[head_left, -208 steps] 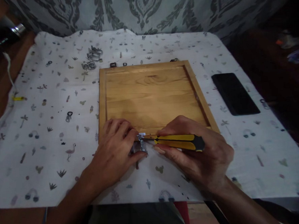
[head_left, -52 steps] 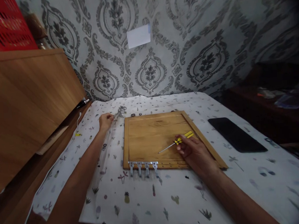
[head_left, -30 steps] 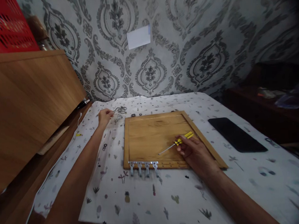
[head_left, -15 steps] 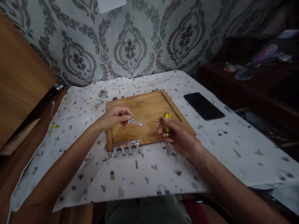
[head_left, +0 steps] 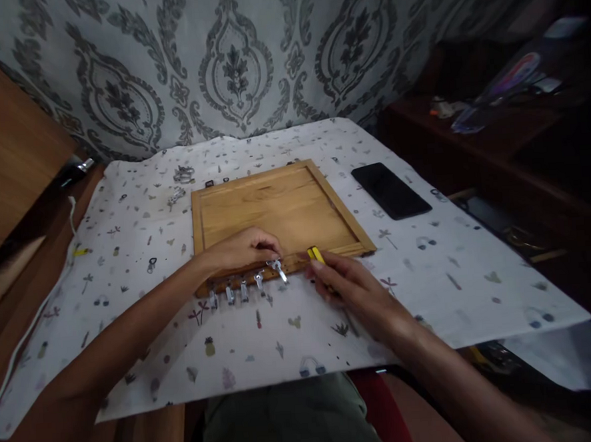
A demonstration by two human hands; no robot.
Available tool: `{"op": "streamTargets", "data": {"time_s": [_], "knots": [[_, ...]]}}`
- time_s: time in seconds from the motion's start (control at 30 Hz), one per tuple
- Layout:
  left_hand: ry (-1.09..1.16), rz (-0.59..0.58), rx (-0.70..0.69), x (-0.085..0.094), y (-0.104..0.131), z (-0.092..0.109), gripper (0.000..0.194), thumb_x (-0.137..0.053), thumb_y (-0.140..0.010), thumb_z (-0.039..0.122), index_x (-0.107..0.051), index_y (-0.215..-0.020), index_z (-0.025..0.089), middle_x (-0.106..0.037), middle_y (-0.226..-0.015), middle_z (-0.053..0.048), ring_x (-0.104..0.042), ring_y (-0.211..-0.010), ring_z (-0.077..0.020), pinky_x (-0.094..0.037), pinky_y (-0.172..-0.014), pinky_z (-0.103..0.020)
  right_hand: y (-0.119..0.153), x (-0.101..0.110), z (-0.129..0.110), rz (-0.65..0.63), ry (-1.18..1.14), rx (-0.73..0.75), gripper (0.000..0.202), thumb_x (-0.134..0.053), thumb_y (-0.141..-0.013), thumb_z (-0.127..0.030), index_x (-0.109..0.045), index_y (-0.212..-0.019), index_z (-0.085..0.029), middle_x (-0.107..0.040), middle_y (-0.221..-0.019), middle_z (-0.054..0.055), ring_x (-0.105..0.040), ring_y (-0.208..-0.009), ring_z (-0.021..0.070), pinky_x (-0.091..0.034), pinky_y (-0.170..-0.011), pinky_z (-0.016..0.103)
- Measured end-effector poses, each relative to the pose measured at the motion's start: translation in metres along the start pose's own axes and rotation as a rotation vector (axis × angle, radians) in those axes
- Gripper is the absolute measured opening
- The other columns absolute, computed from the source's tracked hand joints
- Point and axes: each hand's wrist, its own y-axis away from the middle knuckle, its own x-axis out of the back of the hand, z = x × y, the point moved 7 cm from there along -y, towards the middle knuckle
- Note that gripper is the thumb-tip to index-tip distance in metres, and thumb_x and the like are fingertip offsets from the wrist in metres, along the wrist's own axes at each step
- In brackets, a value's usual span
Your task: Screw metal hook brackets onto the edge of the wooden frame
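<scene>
A framed wooden board (head_left: pixel 275 209) lies on the table. Along its front edge several small silver metal clips (head_left: pixel 244 289) stand in a row, their ends sticking out past the wood. My left hand (head_left: pixel 247 249) is at that edge, its fingertips pinching another metal clip (head_left: pixel 279 270) to the right of the row. To the right, my right hand (head_left: pixel 346 278) is closed around a yellow-handled tool (head_left: pixel 315 253) that looks like a screwdriver. Its fingers are close to the board's front edge. Most of the tool is hidden by the hand.
Loose metal clips (head_left: pixel 183 174) lie in a small pile behind the board's left corner. A black phone (head_left: pixel 391 190) rests to the right on the patterned tablecloth (head_left: pixel 254 357). Wooden furniture (head_left: pixel 10 145) stands at the left, and a plastic bottle (head_left: pixel 498 92) is at the far right.
My left hand has brought its clip down from above the board to the front edge. The right hand has tilted the yellow tool, and the camera view has shifted.
</scene>
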Motion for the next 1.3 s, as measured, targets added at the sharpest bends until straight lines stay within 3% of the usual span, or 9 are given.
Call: {"op": "streamTargets", "data": {"time_s": [0.13,0.27,0.4,0.5,0.57,0.63,0.77,1.07,1.3], "knots": [[-0.009,0.027,-0.004,-0.001,0.001,0.0,0.011,-0.064,-0.09,0.017,-0.074,-0.086,0.016,-0.074,-0.087,-0.001,-0.065,-0.082,-0.0144,-0.049,-0.081,-0.026,-0.021,0.023,-0.046,0.126,0.54,0.41,0.032,-0.053,-0.101,-0.046,-0.071,-0.111,-0.021,-0.067,-0.09,0.008,-0.063,-0.083,0.0239,-0.049,-0.074,0.036],[-0.011,0.044,-0.006,-0.001,0.001,-0.002,0.01,-0.065,-0.089,0.015,-0.075,-0.086,0.016,-0.075,-0.088,-0.002,-0.066,-0.082,-0.0146,-0.049,-0.08,-0.026,-0.059,0.017,-0.046,0.091,0.858,0.492,0.027,-0.049,-0.099,-0.023,-0.072,-0.114,-0.025,-0.066,-0.098,0.01,-0.064,-0.087,0.0263,-0.051,-0.079,0.038],[0.0,0.069,-0.008,0.0,0.0,-0.005,0.007,-0.068,-0.087,0.017,-0.075,-0.086,0.016,-0.075,-0.087,-0.002,-0.066,-0.081,-0.0148,-0.049,-0.078,-0.026,-0.08,0.016,-0.037,0.138,0.888,0.522,0.029,-0.05,-0.095,-0.013,-0.073,-0.106,-0.028,-0.068,-0.101,0.01,-0.065,-0.092,0.027,-0.054,-0.084,0.039],[0.03,0.087,-0.023,0.0,0.0,-0.006,0.006,-0.068,-0.086,0.018,-0.073,-0.087,0.016,-0.074,-0.086,-0.002,-0.065,-0.079,-0.0143,-0.049,-0.076,-0.026,-0.064,0.015,-0.038,0.205,0.861,0.567,0.025,-0.049,-0.098,-0.017,-0.071,-0.108,-0.024,-0.069,-0.113,0.015,-0.065,-0.11,0.0322,-0.052,-0.098,0.046],[0.047,0.086,-0.033,-0.001,0.0,-0.006,0.005,-0.068,-0.086,0.018,-0.072,-0.086,0.015,-0.072,-0.083,-0.001,-0.064,-0.077,-0.0136,-0.048,-0.075,-0.026,-0.041,0.011,-0.039,0.232,0.823,0.602,0.023,-0.048,-0.102,-0.025,-0.07,-0.1,-0.021,-0.07,-0.105,0.015,-0.066,-0.1,0.0309,-0.054,-0.09,0.046],[0.055,0.08,-0.038,-0.002,0.0,-0.006,0.004,-0.067,-0.086,0.017,-0.07,-0.084,0.015,-0.071,-0.081,0.0,-0.063,-0.076,-0.0129,-0.048,-0.075,-0.025,-0.019,-0.001,-0.034,0.164,0.746,0.58,0.026,-0.048,-0.104,-0.03,-0.069,-0.092,-0.02,-0.071,-0.088,0.01,-0.067,-0.081,0.0247,-0.053,-0.076,0.038],[0.055,0.076,-0.064,-0.003,0.001,-0.004,0.005,-0.066,-0.087,0.018,-0.07,-0.084,0.015,-0.069,-0.08,0.001,-0.061,-0.074,-0.0119,-0.047,-0.073,-0.024,0.003,-0.023,-0.015,0.045,0.553,0.413,0.015,-0.065,-0.096,-0.032,-0.072,-0.098,-0.019,-0.075,-0.086,0.006,-0.068,-0.074,0.0204,-0.052,-0.069,0.033],[0.013,0.079,-0.086,-0.004,0.003,-0.004,0.006,-0.067,-0.09,0.016,-0.07,-0.085,0.015,-0.07,-0.082,0.0,-0.063,-0.075,-0.0125,-0.048,-0.073,-0.024,-0.003,-0.03,0.001,0.038,0.271,0.146,0.011,-0.066,-0.087,-0.027,-0.074,-0.082,-0.02,-0.072,-0.072,0.001,-0.064,-0.066,0.0164,-0.048,-0.063,0.029],[-0.153,0.078,-0.137,-0.005,0.007,0.001,0.009,-0.063,-0.089,0.012,-0.071,-0.086,0.016,-0.072,-0.084,0.0,-0.063,-0.077,-0.0133,-0.047,-0.073,-0.025,-0.004,-0.04,0.005,-0.108,0.113,0.032,0.014,-0.065,-0.086,-0.029,-0.066,-0.075,-0.02,-0.061,-0.06,-0.003,-0.056,-0.057,0.0127,-0.043,-0.057,0.026]]}}
